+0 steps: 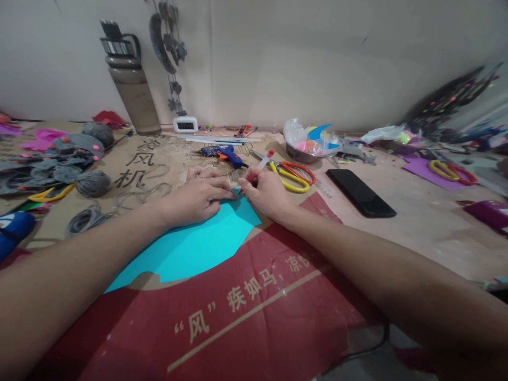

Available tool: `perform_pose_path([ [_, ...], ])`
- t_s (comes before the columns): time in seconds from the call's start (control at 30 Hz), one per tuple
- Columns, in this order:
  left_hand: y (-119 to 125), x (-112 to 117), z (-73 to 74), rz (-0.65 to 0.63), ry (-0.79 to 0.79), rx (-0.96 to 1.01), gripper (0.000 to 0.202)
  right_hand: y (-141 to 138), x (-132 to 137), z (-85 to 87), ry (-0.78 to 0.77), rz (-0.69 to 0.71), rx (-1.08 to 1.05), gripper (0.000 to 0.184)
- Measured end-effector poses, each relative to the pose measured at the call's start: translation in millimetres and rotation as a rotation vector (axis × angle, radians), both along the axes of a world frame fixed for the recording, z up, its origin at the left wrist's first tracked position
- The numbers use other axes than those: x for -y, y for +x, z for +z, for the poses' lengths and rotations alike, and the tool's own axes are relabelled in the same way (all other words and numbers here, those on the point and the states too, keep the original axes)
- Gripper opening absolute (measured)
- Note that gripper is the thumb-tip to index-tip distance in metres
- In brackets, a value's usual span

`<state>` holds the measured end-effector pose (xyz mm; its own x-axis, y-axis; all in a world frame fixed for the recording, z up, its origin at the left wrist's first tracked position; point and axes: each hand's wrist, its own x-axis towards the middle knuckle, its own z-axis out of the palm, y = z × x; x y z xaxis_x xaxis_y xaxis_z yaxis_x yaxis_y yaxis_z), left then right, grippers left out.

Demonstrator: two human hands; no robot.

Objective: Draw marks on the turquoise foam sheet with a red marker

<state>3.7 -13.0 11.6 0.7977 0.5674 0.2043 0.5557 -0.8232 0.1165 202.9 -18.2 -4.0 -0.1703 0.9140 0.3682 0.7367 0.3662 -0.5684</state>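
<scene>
A turquoise sheet (194,248) with irregularly cut edges lies over a red and brown cardboard piece (246,312). My left hand (198,196) rests palm down on the sheet's far part, its fingers stretched toward the right. In my right hand (264,190) is a slim red-and-white pen (264,161), slanted, with its lower end close to the sheet's far corner. The left fingertips lie near that lower end, where a small turquoise bit shows. Whether the pen's point touches the sheet is hard to make out. Just beyond my right hand are yellow-handled scissors (296,181).
A blue glue gun (224,153) lies behind my hands. To the right are a black phone (360,193) and a metal bowl (304,153) with coloured pieces. Grey yarn (93,183) and felt pieces fill the left side. A bottle (135,90) and a small clock (185,125) stand by the wall.
</scene>
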Motion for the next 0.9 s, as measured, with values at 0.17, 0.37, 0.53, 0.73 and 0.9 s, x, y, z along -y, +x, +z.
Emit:
perform_pose_path([
  [0.17,0.1,-0.7,0.1,-0.014,-0.003,0.002,0.041,-0.2,-0.3,0.1,0.001,-0.011,-0.007,0.019],
  [0.37,0.2,-0.8,0.0,-0.009,-0.005,0.003,0.042,-0.4,-1.1,0.5,0.018,-0.017,-0.010,0.020],
  [0.53,0.5,-0.2,0.8,-0.005,-0.013,-0.010,0.042,-0.7,-1.0,1.1,0.015,-0.028,-0.004,0.019],
  [0.73,1.2,0.5,2.2,-0.004,-0.020,-0.003,0.041,-1.3,-1.3,0.8,0.003,-0.030,-0.007,0.018],
  [0.9,-0.1,-0.4,-0.6,-0.007,-0.006,0.003,0.042,-1.3,-2.4,-0.3,0.007,-0.021,0.000,0.019],
])
